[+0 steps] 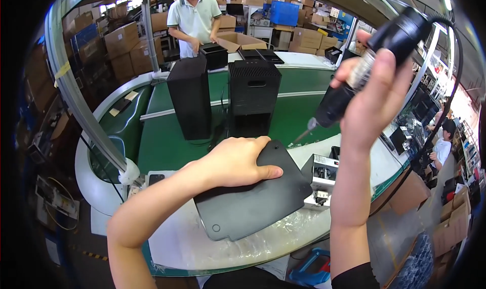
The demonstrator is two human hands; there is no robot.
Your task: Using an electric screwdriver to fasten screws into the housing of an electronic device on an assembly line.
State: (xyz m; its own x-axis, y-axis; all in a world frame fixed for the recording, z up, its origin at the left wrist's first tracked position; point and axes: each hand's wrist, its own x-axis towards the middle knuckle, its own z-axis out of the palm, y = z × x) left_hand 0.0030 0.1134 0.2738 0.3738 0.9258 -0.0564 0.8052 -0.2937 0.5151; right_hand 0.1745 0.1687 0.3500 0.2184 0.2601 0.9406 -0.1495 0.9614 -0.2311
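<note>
Wrapped around the black corded electric screwdriver (333, 105), my right hand (377, 94) is holding it raised, its bit (302, 137) pointing down and left, apart from the dark gray panel (248, 203). My left hand (238, 160) is bracing that panel, thumb lying on its face. The panel is resting on the white worktop (174, 243), just beside a silver metal unit (323, 170); whether they are touching, I'm not able to tell. From out here I'm worrying about slipping — glossy clear film (283, 233) is covering the worktop's near part, so a hard push at one edge could be sending the panel skidding. Should the bit be wandering, it could be scoring the panel or catching the left thumb. The black cord (458, 71) is curving down beside the right forearm — any snag could be tugging the screwdriver off line.
</note>
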